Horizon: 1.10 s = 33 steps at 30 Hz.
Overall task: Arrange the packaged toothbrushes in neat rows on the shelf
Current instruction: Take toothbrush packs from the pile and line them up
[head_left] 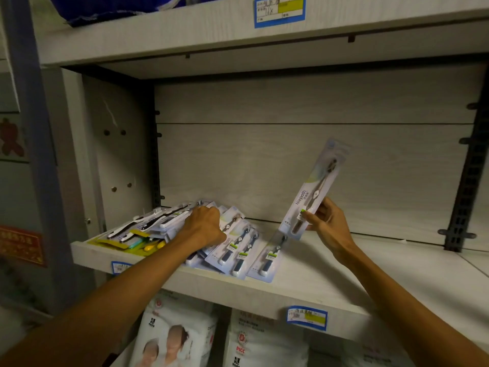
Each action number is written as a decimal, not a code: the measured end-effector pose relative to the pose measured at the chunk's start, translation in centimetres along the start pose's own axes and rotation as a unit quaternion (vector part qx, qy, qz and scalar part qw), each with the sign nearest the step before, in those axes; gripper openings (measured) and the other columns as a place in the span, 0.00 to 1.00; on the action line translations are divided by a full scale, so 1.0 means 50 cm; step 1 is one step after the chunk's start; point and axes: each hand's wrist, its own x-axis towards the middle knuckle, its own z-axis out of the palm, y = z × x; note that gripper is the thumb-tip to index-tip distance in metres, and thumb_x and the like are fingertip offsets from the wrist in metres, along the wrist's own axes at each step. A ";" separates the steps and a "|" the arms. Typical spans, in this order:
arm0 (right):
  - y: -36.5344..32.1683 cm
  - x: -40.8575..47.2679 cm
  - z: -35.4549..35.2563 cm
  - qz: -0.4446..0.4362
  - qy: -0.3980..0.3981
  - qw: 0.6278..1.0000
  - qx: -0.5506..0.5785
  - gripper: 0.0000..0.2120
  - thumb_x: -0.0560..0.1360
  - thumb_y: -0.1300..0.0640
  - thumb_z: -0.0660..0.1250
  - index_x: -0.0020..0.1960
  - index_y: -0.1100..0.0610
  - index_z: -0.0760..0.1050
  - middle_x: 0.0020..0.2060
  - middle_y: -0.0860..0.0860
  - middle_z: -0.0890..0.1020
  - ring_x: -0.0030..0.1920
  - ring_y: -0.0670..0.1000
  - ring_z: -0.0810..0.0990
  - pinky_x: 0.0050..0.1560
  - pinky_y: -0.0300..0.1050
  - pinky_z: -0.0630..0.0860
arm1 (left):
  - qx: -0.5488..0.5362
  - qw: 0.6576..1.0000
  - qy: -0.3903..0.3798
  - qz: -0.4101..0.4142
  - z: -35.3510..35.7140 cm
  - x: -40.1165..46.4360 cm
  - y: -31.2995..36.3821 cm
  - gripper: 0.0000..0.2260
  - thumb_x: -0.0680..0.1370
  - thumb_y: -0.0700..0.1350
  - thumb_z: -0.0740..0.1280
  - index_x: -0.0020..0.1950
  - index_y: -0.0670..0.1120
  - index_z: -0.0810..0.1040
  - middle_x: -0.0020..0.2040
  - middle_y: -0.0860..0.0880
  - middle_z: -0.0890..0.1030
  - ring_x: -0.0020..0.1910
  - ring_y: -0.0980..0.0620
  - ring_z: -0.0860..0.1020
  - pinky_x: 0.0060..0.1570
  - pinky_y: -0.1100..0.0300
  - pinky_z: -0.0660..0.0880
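A pile of packaged toothbrushes (232, 250) lies on the left half of the pale wooden shelf (330, 284), fanned out and overlapping. Further left sit black-and-white toothbrush packs (148, 223) on yellow cards. My left hand (205, 226) lies on top of the pile with curled fingers; what it grips is hidden. My right hand (326, 221) pinches the lower end of one packaged toothbrush (315, 189), a Niepath pack held upright and tilted right, above the shelf. One pack (267, 258) lies apart at the pile's right edge.
The shelf's right half is bare up to a dark slotted upright (465, 186). A blue price label (307, 317) is stuck on the front edge. White diaper-style bags (174, 335) stand on the level below. Another shelf board (238, 30) runs overhead.
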 end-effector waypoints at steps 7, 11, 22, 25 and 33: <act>0.004 -0.003 -0.004 -0.008 0.006 1.000 -0.029 0.18 0.74 0.65 0.70 0.61 0.55 0.72 0.54 0.54 0.81 0.52 0.53 0.82 0.41 0.44 0.82 | 0.033 0.999 -0.010 0.005 0.007 0.011 0.018 0.18 0.73 0.48 0.69 0.59 0.42 0.72 0.61 0.42 0.73 0.61 0.43 0.71 0.50 0.56 0.72; 0.007 -0.002 -0.005 -0.009 0.010 0.999 -0.039 0.18 0.74 0.64 0.70 0.61 0.54 0.71 0.54 0.53 0.80 0.52 0.53 0.81 0.42 0.45 0.82 | 0.041 0.999 -0.005 0.009 0.008 0.023 0.019 0.20 0.70 0.49 0.72 0.57 0.41 0.74 0.59 0.41 0.76 0.60 0.40 0.73 0.58 0.52 0.73; 0.011 0.001 -0.014 -0.017 0.029 0.997 -0.065 0.20 0.73 0.63 0.71 0.63 0.58 0.71 0.56 0.56 0.80 0.53 0.56 0.82 0.45 0.51 0.83 | -0.045 0.999 0.011 0.010 -0.012 0.014 0.006 0.34 0.68 0.44 0.77 0.66 0.37 0.63 0.63 0.37 0.66 0.61 0.38 0.71 0.56 0.51 0.73; 0.008 -0.002 -0.016 -0.017 0.036 0.996 -0.080 0.21 0.73 0.62 0.71 0.64 0.57 0.71 0.57 0.56 0.80 0.54 0.56 0.81 0.50 0.56 0.81 | -0.052 0.998 0.035 0.017 -0.022 0.013 0.001 0.32 0.68 0.44 0.76 0.65 0.37 0.64 0.62 0.37 0.69 0.61 0.38 0.69 0.57 0.51 0.71; -0.054 -0.027 -0.032 -0.001 0.017 0.994 -0.105 0.21 0.73 0.61 0.71 0.64 0.58 0.71 0.57 0.55 0.80 0.53 0.54 0.82 0.48 0.51 0.82 | -0.330 0.926 0.155 0.096 -0.051 -0.007 0.007 0.29 0.66 0.41 0.76 0.65 0.43 0.69 0.57 0.44 0.76 0.54 0.44 0.76 0.44 0.54 0.75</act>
